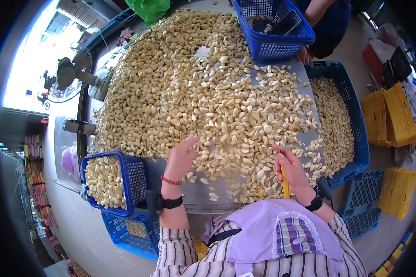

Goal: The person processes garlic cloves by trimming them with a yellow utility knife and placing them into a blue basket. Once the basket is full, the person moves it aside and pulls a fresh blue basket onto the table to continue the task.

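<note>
A wide heap of pale cream, nut-like pieces (171,92) covers the metal table (189,191). My left hand (180,159) is at the near edge of the heap, open, fingers reaching toward the pieces. On the right, my right hand (291,171) is closed around a yellow-handled tool (285,183), its handle pointing back toward me. The tool's far end is mostly hidden by my fingers. Between my hands, some pieces are blurred by motion.
A full blue basket (136,177) stands at the left table edge, above another blue crate (115,228). At right is a large blue crate (361,147) of pieces. Another person's arm (316,11) is beside a blue basket (275,46). A fan (71,74) stands left.
</note>
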### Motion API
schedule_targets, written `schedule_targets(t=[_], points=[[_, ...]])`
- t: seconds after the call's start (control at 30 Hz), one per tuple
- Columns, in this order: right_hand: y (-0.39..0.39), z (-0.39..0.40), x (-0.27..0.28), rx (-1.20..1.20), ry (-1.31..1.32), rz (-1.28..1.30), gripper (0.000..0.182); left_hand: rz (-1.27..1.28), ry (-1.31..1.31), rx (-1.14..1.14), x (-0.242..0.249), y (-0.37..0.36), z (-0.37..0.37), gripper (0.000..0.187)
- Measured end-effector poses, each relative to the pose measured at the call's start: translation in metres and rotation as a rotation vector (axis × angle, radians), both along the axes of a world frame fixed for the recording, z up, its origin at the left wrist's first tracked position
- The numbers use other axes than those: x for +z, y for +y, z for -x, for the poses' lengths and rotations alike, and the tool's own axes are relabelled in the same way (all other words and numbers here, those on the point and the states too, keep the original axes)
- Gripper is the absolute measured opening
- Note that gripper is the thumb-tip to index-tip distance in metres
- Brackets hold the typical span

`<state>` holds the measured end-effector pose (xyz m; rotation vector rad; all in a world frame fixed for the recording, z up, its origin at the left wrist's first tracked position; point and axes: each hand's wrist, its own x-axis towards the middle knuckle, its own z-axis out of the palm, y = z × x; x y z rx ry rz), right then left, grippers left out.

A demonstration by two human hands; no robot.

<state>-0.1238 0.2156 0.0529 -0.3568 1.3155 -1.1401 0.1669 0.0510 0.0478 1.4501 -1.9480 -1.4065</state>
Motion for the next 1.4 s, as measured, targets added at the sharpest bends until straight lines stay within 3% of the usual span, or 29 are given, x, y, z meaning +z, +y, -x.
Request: schedule_targets(t=[0.07,0.13,0.2,0.23,0.3,0.4,0.43,0.47,0.53,0.57,0.63,0.67,0.77,0.8,0.87,0.9,1.0,1.03,1.13,1.27,1.4], points=[[-0.003,0.001,0.0,0.017,0.015,0.004,0.042,-0.048,0.131,0.311,0.0,-0.024,0.017,0.029],[-0.003,0.002,0.0,0.034,0.029,0.0,0.042,-0.015,0.112,0.365,-0.006,-0.05,0.03,0.026],[-0.003,0.003,0.001,0.032,0.029,-0.024,0.042,0.088,-0.078,0.514,-0.021,-0.08,0.039,0.026],[-0.004,0.004,0.001,0.032,0.029,-0.027,0.042,0.085,-0.079,0.513,-0.03,-0.094,0.044,0.026],[-0.006,0.007,0.001,0.024,0.013,-0.018,0.041,0.428,-0.473,0.347,-0.049,-0.115,0.051,0.033],[-0.008,0.009,0.0,0.052,0.044,-0.012,0.04,0.461,-0.595,0.245,-0.071,-0.126,0.057,0.039],[-0.01,0.011,-0.001,0.051,0.045,-0.011,0.04,0.643,-0.651,0.205,-0.066,-0.123,0.058,0.033],[-0.009,0.011,-0.003,0.06,0.046,-0.004,0.04,0.643,-0.653,0.204,-0.061,-0.119,0.056,0.033],[-0.009,0.01,-0.008,0.065,0.041,0.001,0.04,-0.012,-0.019,0.369,-0.044,-0.112,0.051,0.026],[-0.009,0.009,-0.01,0.067,0.042,0.016,0.04,-0.016,-0.023,0.364,-0.04,-0.105,0.048,0.026],[-0.011,0.008,-0.01,0.071,0.042,0.023,0.04,-0.374,0.367,0.453,-0.035,-0.089,0.041,0.022],[-0.015,0.007,-0.006,0.094,0.051,0.013,0.04,-0.377,0.365,0.452,-0.036,-0.084,0.043,0.022],[-0.018,0.004,-0.004,0.139,0.067,0.024,0.042,0.043,0.06,0.516,-0.039,-0.08,0.045,0.03],[-0.019,0.004,-0.004,0.157,0.078,0.045,0.043,0.046,0.06,0.521,-0.04,-0.086,0.047,0.03],[-0.018,0.001,-0.003,0.17,0.092,0.03,0.043,0.542,-0.092,0.468,-0.039,-0.102,0.055,0.037],[-0.016,0.001,-0.002,0.18,0.103,0.012,0.043,0.542,-0.091,0.472,-0.042,-0.109,0.059,0.037],[-0.014,0.003,0.002,0.19,0.092,-0.006,0.043,0.359,-0.646,0.105,-0.051,-0.133,0.07,0.027],[-0.013,0.006,0.003,0.185,0.093,0.004,0.043,0.278,-0.668,0.131,-0.042,-0.135,0.074,0.027],[-0.006,0.016,0.003,0.137,0.083,0.034,0.043,0.314,-0.677,0.019,-0.04,-0.138,0.07,0.028],[-0.001,0.023,-0.003,0.046,0.085,0.037,0.04,0.356,-0.549,0.056,-0.05,-0.128,0.055,0.028],[-0.005,0.023,-0.001,0.064,0.053,0.065,0.04,0.316,-0.628,0.043,-0.047,-0.116,0.047,0.029]])
